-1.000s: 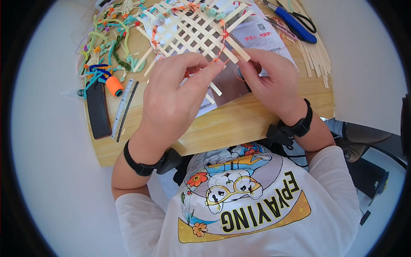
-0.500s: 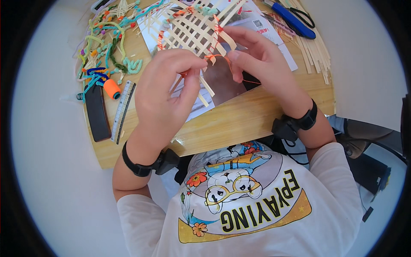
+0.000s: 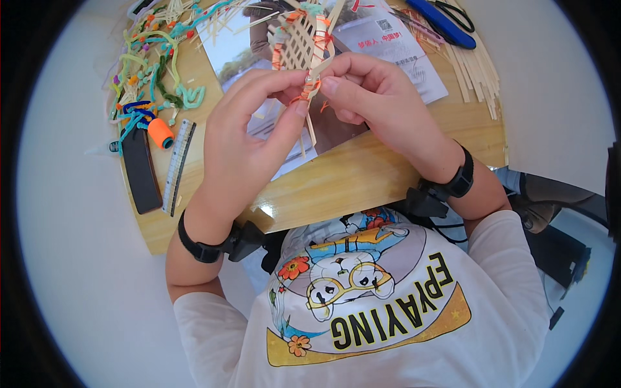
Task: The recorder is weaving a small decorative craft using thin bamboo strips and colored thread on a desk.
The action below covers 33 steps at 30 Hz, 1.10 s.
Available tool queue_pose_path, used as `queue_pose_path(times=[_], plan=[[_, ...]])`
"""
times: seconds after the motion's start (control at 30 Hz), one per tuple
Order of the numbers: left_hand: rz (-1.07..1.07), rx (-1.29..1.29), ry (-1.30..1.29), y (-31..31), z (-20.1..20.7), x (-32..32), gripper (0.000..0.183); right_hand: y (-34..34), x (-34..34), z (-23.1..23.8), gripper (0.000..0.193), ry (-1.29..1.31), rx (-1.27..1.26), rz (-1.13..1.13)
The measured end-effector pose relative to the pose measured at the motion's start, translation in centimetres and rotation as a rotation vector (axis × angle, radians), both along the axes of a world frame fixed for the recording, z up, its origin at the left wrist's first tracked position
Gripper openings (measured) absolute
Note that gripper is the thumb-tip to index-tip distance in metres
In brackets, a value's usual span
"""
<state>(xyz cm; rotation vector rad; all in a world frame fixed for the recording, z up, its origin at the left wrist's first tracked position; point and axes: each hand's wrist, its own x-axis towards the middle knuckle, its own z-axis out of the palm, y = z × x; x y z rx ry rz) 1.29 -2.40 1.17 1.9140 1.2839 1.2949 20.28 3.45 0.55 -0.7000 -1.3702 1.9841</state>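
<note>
A woven bamboo-strip piece (image 3: 299, 46) stands tilted above the table, with orange thread wound along its bound edge and pale green tufts at its top. My left hand (image 3: 242, 123) pinches the near corner of that edge between thumb and fingers. Two strip ends stick out below the thumb. Close beside it on the right, my right hand (image 3: 385, 100) has its thumb and index finger pressed together at the same edge. A loose bit of orange thread (image 3: 325, 106) shows under those fingertips; the exact grip is partly hidden.
Printed sheets (image 3: 414, 81) lie beneath the work. To the left are coloured pipe cleaners (image 3: 165, 64), an orange thread spool (image 3: 160, 133), a dark case (image 3: 141, 171) and a clear ruler (image 3: 179, 165). Blue-handled pliers (image 3: 446, 26), scissors (image 3: 456, 14) and bamboo strips (image 3: 475, 74) lie at the far right.
The woven piece has turned from nearly flat to edge-on. My right hand has moved left and now meets my left hand at the edge; the stretched orange thread between them has drawn in.
</note>
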Motion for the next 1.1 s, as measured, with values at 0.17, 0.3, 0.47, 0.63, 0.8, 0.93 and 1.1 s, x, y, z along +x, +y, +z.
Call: queue_pose_path(times=[0.17, 0.3, 0.47, 0.63, 0.8, 0.93, 1.1], plan=[[-0.014, 0.025, -0.019, -0.1, 0.0, 0.0, 0.031, -0.2, -0.2, 0.2, 0.018, -0.042, 0.006, -0.017], [0.024, 0.091, 0.054, -0.2, 0.4, 0.5, 0.028, -0.7, -0.7, -0.4, 0.016, -0.084, 0.102, -0.033], [0.079, 0.123, 0.141, -0.4, 0.2, 0.7, 0.024, -1.0, -0.8, -1.2, 0.013, -0.076, 0.223, -0.053], [0.075, 0.104, 0.133, -0.5, 0.4, 0.7, 0.024, -0.9, -0.9, -1.2, 0.013, -0.104, 0.328, -0.134], [0.045, -0.013, 0.128, -0.7, 0.6, 0.6, 0.021, -0.9, -1.1, -1.7, 0.014, -0.104, 0.347, -0.141], [0.043, 0.005, 0.115, -0.7, 0.2, 0.9, 0.021, -0.9, -1.0, -1.8, 0.014, -0.123, 0.357, -0.116], [0.159, 0.238, 0.243, 0.0, -0.4, 0.4, 0.024, -0.5, -0.8, -1.4, 0.015, -0.165, 0.363, -0.111]])
